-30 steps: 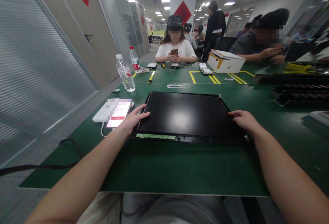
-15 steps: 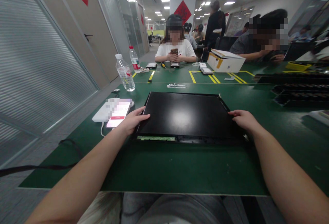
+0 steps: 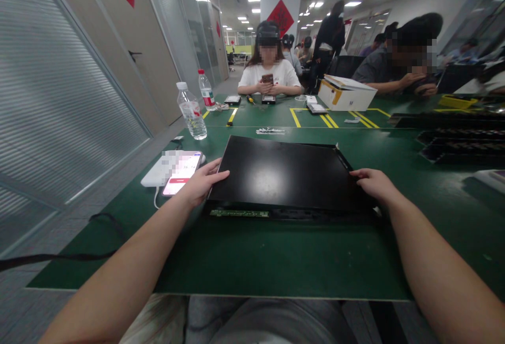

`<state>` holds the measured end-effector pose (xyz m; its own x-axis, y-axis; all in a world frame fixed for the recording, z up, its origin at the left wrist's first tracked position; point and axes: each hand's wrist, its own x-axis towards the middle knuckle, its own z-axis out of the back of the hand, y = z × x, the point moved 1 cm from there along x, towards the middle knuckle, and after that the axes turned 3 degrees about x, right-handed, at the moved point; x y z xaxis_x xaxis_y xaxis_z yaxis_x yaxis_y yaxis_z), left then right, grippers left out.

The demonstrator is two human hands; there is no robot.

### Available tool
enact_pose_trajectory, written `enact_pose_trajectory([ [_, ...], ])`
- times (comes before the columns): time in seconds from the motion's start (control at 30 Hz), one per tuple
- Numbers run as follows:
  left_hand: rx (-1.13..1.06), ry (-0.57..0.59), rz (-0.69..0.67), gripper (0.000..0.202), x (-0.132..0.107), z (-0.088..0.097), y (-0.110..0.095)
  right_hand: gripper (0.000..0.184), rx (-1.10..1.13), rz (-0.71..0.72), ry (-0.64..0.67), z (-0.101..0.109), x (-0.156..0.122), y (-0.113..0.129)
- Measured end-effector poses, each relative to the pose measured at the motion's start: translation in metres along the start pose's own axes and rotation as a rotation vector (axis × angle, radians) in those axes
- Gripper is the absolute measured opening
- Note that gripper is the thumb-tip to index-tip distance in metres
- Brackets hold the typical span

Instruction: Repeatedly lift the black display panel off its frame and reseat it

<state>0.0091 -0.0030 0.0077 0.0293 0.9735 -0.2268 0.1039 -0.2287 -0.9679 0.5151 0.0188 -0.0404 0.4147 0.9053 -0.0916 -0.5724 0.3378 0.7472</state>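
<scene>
A flat black display panel (image 3: 292,170) lies in front of me over a thin black frame (image 3: 323,215), its left side tilted up higher than its right. My left hand (image 3: 201,182) is closed on the panel's left edge, thumb on top and the other fingers at the side and below. At the right edge my right hand (image 3: 374,183) pinches with thumb and fingers; whether the frame's rim is in that pinch too, I cannot tell. Along the near side of the frame a narrow green circuit board (image 3: 239,213) shows.
Left of the panel, a lit phone (image 3: 182,173) rests against a white device (image 3: 155,169) with a cable. Two water bottles (image 3: 192,111) stand behind them. Black strips (image 3: 457,147) lie at the right. Across the green table (image 3: 276,265) sits a person (image 3: 269,73) with a phone, near a white box (image 3: 347,93).
The panel's left side has risen a little with my left hand, and its far left corner now stands higher over the frame. My right hand stays in place.
</scene>
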Motion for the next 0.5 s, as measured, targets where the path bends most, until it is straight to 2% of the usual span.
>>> enact_pose_trajectory([
  [0.2,0.007,0.009,-0.037,0.069,0.0007,0.0013,0.0003,0.047,-0.019,0.023,-0.004,0.0001,0.0049,-0.0054],
  [0.37,0.004,0.056,-0.135,0.071,-0.0036,-0.0023,-0.0035,0.048,-0.020,-0.009,0.021,0.0011,0.0034,-0.0019],
  [0.5,0.058,0.081,-0.192,0.075,-0.0063,-0.0046,-0.0051,0.040,-0.010,0.019,-0.016,0.0014,0.0008,0.0015],
])
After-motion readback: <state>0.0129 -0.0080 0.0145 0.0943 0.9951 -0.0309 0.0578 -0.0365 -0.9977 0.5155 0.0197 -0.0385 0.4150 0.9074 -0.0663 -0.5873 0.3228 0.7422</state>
